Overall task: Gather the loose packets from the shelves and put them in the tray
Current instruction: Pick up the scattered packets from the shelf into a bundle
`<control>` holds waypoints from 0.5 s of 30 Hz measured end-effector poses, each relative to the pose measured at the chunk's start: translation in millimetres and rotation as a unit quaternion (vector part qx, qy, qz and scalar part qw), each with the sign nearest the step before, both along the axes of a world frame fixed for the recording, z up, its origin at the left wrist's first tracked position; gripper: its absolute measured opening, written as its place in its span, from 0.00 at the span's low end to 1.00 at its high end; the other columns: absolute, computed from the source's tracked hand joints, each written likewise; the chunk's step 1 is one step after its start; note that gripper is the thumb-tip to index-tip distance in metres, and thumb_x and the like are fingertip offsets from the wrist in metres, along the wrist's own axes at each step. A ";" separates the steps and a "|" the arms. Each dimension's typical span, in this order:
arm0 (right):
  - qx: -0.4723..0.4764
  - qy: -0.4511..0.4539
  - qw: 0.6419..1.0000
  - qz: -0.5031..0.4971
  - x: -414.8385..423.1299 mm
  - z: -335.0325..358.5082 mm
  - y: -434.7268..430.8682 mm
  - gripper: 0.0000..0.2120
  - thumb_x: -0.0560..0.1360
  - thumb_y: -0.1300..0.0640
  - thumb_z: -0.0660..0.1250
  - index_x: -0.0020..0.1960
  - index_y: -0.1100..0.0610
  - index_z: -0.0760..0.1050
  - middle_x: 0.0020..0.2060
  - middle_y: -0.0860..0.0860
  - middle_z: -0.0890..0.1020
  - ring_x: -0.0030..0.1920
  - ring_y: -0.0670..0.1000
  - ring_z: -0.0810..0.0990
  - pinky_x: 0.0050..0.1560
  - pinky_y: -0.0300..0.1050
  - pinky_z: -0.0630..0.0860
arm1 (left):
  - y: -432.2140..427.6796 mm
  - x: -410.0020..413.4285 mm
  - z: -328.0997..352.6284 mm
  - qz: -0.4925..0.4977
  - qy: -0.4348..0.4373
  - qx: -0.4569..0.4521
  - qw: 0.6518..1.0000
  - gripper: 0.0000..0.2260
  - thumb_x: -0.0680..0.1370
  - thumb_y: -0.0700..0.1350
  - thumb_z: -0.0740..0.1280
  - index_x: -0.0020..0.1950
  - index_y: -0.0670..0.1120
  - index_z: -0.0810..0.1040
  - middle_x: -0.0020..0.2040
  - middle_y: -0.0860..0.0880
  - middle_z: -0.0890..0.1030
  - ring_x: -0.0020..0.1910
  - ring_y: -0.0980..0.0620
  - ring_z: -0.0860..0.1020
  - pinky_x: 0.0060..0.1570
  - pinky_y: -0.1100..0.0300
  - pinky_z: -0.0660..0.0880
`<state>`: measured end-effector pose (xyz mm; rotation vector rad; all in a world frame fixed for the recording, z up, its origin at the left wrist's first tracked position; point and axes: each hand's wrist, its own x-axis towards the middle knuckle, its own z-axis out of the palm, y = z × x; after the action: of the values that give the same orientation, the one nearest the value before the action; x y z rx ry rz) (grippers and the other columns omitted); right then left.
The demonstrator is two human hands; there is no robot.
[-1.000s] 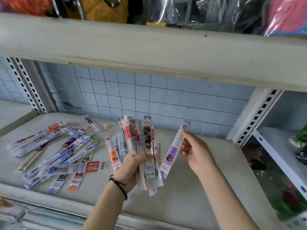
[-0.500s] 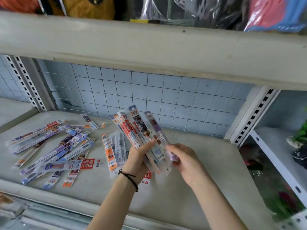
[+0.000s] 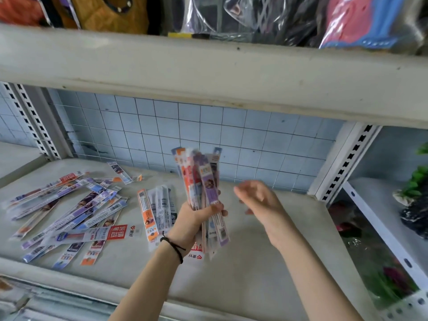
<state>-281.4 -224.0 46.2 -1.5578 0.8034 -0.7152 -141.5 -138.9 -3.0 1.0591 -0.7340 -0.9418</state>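
Two tiers of shelving: above, an upper shelf (image 3: 208, 72) crammed with bagged goods (image 3: 254, 19); below, the grey shelf (image 3: 254, 262) strewn on its left with loose packets (image 3: 76, 212), crisscrossed, not yet gathered. Upright in the left grip (image 3: 196, 221), a bundle of packets (image 3: 203, 181), clasped round its lower part, likely squared up lengthwise for easy carrying and adding. Just right of it, apart, the right grip (image 3: 261, 205), spread loosely and holding nothing, probably free for the next pick. No tray in view, so contents unknown.
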 end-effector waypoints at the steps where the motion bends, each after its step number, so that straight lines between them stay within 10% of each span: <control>1: -0.009 -0.044 0.999 -0.016 0.7 7.1 -4.0 0.24 0.64 0.43 0.73 0.56 0.53 0.74 0.50 0.49 0.81 0.51 0.47 0.79 0.49 0.44 0.74 | -1.6 -2.4 0.2 -0.019 -0.036 0.003 0.999 0.17 0.64 0.39 0.73 0.51 0.42 0.78 0.39 0.51 0.84 0.38 0.49 0.83 0.41 0.56 0.80; 7: 0.009 -0.139 0.982 0.128 15.0 39.6 -15.3 0.48 0.51 0.45 0.82 0.66 0.38 0.62 0.59 0.52 0.78 0.58 0.52 0.80 0.53 0.48 0.79 | -20.0 -25.3 -2.4 -0.123 -0.127 0.019 0.984 0.19 0.61 0.42 0.76 0.49 0.42 0.78 0.39 0.48 0.84 0.39 0.48 0.82 0.46 0.53 0.80; 15: -0.116 -0.097 0.987 0.051 18.1 23.5 -1.5 0.28 0.68 0.70 0.71 0.61 0.46 0.72 0.42 0.46 0.76 0.36 0.44 0.76 0.43 0.42 0.78 | -22.4 -35.3 -7.2 -0.210 -0.157 0.045 0.964 0.19 0.61 0.43 0.74 0.49 0.43 0.77 0.44 0.42 0.80 0.43 0.48 0.81 0.49 0.50 0.80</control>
<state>-263.3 -225.5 69.7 -1.6928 0.5058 -0.8939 -176.8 -161.3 -10.2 1.1720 -1.2220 -1.1885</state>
